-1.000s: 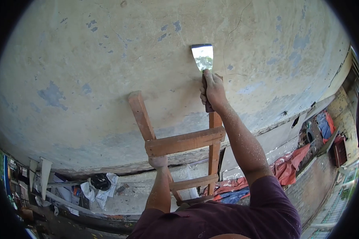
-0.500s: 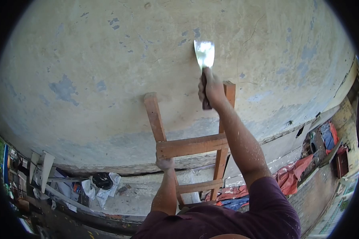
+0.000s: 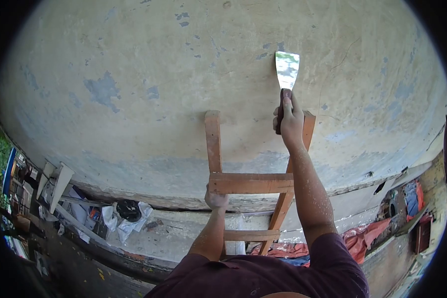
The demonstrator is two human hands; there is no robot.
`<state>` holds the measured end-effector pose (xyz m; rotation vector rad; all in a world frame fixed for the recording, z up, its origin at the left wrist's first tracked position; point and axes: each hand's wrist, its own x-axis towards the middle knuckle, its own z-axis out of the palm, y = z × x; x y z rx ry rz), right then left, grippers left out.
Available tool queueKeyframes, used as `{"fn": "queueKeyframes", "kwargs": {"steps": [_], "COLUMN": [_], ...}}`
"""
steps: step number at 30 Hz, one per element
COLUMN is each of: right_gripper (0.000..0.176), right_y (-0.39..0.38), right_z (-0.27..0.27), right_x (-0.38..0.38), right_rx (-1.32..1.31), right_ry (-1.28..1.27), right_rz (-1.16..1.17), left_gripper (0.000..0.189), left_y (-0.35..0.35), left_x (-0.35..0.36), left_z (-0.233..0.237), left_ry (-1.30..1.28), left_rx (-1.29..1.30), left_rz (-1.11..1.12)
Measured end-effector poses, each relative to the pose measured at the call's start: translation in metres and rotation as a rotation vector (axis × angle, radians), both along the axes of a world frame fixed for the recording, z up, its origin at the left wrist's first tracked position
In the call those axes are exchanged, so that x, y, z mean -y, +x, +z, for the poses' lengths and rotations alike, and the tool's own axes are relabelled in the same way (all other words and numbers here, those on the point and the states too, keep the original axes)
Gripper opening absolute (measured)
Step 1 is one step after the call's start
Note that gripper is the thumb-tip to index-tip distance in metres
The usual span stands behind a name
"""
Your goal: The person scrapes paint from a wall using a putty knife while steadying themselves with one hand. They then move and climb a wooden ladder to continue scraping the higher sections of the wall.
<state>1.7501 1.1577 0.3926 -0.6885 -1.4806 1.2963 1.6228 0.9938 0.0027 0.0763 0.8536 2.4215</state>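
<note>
Head view shows the right hand [image 3: 289,116] with its grip clenched on the scraper [image 3: 286,69], whose blade has slid higher up the wall [image 3: 159,99] toward 12 o'clock, reaching a fresh patch, while the left hand [image 3: 216,198] holds the ladder [image 3: 251,183] at 6 o'clock.

The scraper [image 3: 286,74] has a broad, shiny metal blade that widens toward its square top edge, and a dark reddish-brown handle. It stands nearly upright, blade up against the wall [image 3: 134,99], with the handle gripped in the right hand [image 3: 291,120]. The wooden ladder [image 3: 251,183], reddish-brown, leans on the wall just below. The left hand [image 3: 216,199] grips its top rung beside the left rail.
</note>
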Motion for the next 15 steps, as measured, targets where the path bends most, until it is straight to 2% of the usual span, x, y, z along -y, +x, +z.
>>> {"fn": "queueKeyframes", "kwargs": {"steps": [3,5,7,8,10,11,12,13,14,15], "right_gripper": [0.048,0.044,0.037,0.038,0.044,0.05,0.054,0.055,0.056,0.055], "right_y": [-0.01,-0.02,-0.019,-0.018,-0.012,-0.007,-0.003,0.002,-0.002,-0.009], "right_z": [0.078,0.117,0.126,0.114,0.048,-0.001,-0.05,-0.061,-0.06,-0.049], "right_x": [0.003,-0.029,-0.039,-0.032,-0.023,-0.015,-0.009,0.007,0.005,-0.011], "right_rx": [-0.018,0.017,0.109,0.2,0.39,0.551,0.611,0.738,0.645,0.616], "right_ry": [0.238,0.5,0.722,0.71,0.742,0.734,0.776,0.686,0.757,0.745], "right_rz": [-0.227,-0.433,-0.608,-0.615,-0.603,-0.55,-0.505,-0.438,-0.467,-0.469], "left_gripper": [0.019,0.015,0.014,0.014,0.017,0.017,0.016,0.015,0.015,0.014], "left_y": [0.004,-0.001,-0.01,-0.008,-0.005,-0.006,-0.006,-0.003,-0.001,-0.001], "left_x": [0.004,0.002,-0.002,-0.001,0.002,0.005,0.009,0.007,-0.003,-0.003], "left_z": [0.011,0.007,-0.025,-0.02,-0.008,-0.006,-0.005,-0.001,0.006,0.012], "left_ry": [-0.151,-0.206,-0.78,-0.778,-0.281,-0.278,0.076,0.433,0.446,0.343], "left_rx": [-0.201,-0.307,-0.774,-0.776,-0.422,-0.423,-0.195,0.044,0.044,0.023], "left_rz": [-0.006,-0.041,0.1,0.091,0.016,0.0,-0.095,-0.182,-0.196,-0.134]}}
